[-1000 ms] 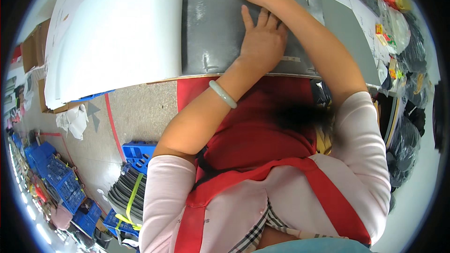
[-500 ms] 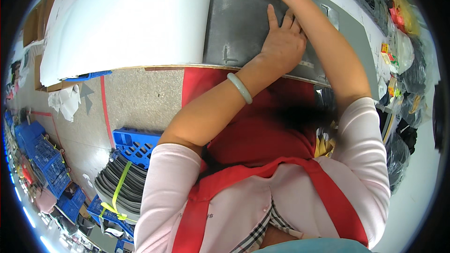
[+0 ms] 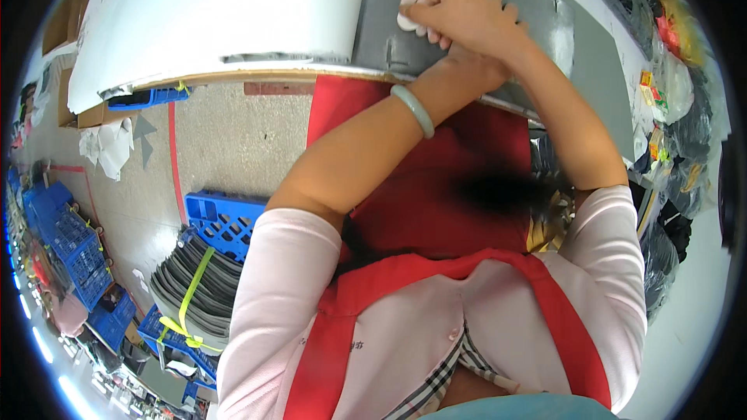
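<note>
A flat dark grey sheet with whitish smudges and line marks lies on the worktop. My right hand is closed around a small white rounded piece and is over this sheet, close to its left part. Beneath my right wrist, my left hand lies on the dark sheet. Its palm is largely covered, but several stretched fingertips show beyond the right hand. A pale bangle circles my left wrist.
A large white sheet covers the worktop's left side. Below on the floor stand a blue crate and a strapped stack of dark sheets. Plastic bags line the right side.
My right hand has come from the far side of the dark sheet toward its near edge with the white piece. It now crosses over my left hand. A dark streak shows near the white sheet's front edge.
</note>
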Available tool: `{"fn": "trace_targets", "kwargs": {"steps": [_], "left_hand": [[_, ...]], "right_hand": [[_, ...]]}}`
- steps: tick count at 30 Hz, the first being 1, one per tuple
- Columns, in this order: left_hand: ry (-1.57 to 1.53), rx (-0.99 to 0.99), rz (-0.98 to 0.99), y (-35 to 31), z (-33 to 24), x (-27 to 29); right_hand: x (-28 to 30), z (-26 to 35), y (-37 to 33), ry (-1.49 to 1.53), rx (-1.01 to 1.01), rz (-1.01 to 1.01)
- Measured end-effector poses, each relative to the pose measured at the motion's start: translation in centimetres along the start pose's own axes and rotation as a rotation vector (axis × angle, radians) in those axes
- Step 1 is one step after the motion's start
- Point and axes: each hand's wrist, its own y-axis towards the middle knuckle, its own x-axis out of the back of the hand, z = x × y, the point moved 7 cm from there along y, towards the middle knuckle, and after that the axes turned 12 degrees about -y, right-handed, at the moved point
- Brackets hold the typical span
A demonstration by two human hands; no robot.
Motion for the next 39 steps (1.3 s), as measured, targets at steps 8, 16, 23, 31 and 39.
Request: {"fn": "trace_targets", "kwargs": {"steps": [8, 16, 23, 31, 39], "left_hand": [[0.085, 0.02, 0.043, -0.1, 0.4, -0.1], [0.071, 0.076, 0.046, -0.2, 1.3, -0.8], [0.06, 0.096, 0.082, 0.9, 2.0, -2.8], [0.112, 0.002, -0.07, -1.1, 2.2, -0.5], [-0.01, 0.077, 0.07, 0.6, 0.0, 1.2]], "right_hand": [[-2.2, 3.8, -3.0, -0.286, -0.008, -0.148], [-2.0, 3.0, -4.7, -0.828, -0.087, -0.296], [-3.5, 4.9, -5.2, -0.666, 0.291, -0.399], [0.8, 3.2, -7.2, -0.687, 0.075, -0.602], [12.2, -21.2, -13.5, -0.105, -0.297, -0.868]]}}
